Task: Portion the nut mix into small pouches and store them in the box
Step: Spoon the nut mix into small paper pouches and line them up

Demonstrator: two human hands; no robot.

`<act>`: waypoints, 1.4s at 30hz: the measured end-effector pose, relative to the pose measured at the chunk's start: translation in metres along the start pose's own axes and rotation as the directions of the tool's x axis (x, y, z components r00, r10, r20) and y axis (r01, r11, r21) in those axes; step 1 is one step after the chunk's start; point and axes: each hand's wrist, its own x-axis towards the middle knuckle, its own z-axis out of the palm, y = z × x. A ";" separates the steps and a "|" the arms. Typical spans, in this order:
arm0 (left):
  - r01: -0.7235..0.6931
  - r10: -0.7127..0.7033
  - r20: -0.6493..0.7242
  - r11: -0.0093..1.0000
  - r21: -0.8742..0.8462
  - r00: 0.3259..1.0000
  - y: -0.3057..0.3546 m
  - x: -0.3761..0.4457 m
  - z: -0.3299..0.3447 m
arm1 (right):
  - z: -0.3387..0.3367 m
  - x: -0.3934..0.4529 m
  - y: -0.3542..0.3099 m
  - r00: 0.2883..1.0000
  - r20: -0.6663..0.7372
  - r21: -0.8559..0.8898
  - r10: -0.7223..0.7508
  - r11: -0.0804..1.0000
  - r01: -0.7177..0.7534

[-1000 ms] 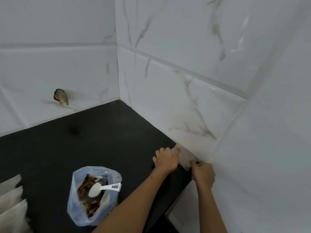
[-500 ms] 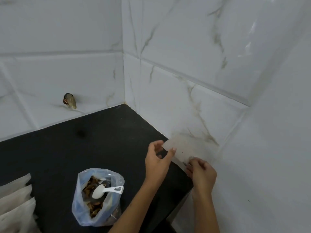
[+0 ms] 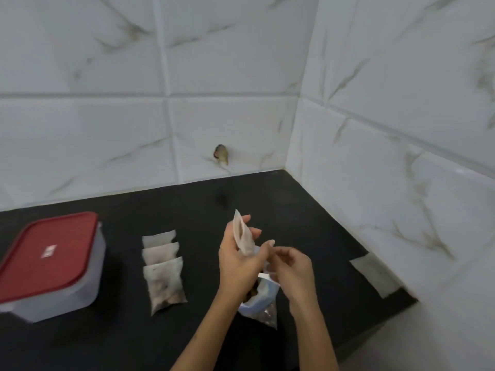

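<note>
Left hand (image 3: pixel 237 259) gripping empty pouch (image 3: pixel 242 234) upright, mouth up for filling; right hand (image 3: pixel 290 266) beside it, fingers loosely curled, holding nothing visible; nut bag (image 3: pixel 261 303) directly beneath both.

left hand (image 3: pixel 238 259): raised, fingers curled, gripping | right hand (image 3: pixel 292 266): loosely curled, close beside

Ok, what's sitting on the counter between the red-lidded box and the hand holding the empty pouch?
Head view: three filled pouches lie overlapping in a row between the box and the left hand, which holds the empty pouch.
</note>
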 end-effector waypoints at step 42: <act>0.131 -0.112 -0.068 0.842 0.524 0.991 -0.039 0.008 -0.056 | 0.004 0.023 0.007 0.985 0.022 -0.784 -0.171 0.608 0.123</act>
